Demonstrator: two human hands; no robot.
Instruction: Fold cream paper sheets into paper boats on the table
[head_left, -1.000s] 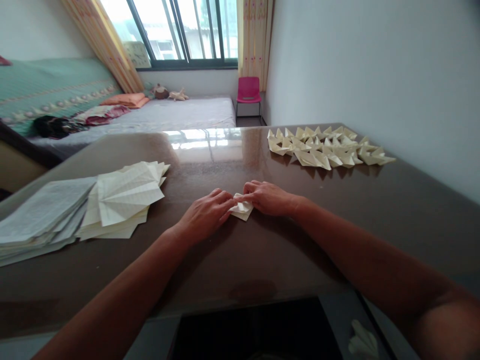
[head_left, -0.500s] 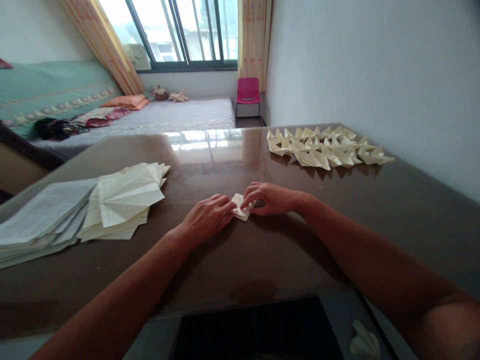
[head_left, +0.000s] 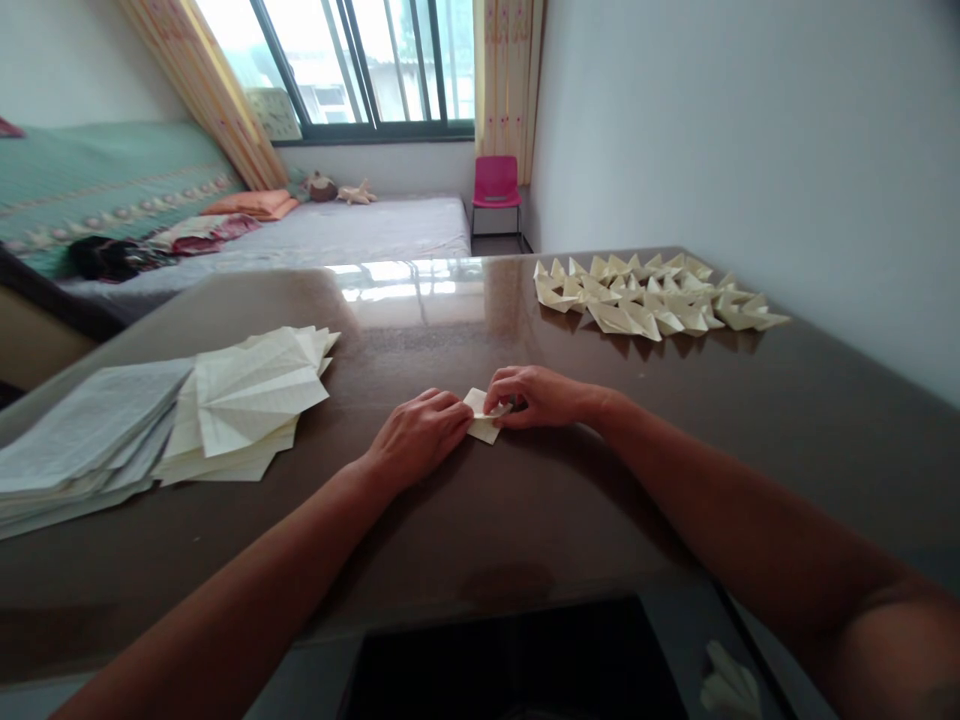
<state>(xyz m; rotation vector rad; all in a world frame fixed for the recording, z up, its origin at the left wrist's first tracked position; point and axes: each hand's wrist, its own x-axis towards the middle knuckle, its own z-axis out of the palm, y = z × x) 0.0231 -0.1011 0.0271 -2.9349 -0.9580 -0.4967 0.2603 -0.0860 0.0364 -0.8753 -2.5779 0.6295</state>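
Note:
A small cream piece of folded paper lies on the brown table, between my two hands. My left hand is closed on its left edge, with the fingertips pressed to the paper. At the opposite edge, my right hand pinches a raised fold between thumb and fingers. Parts of the paper are hidden under the fingertips of both hands. Several folded paper boats stand in rows at the table's far right.
On the left are a stack of printed sheets and creased cream papers. A white wall runs along the right side. Beyond the table are a bed and a pink chair.
My right fingers have shifted slightly on the fold, and a bit more of the paper shows between the hands. The left hand has barely moved.

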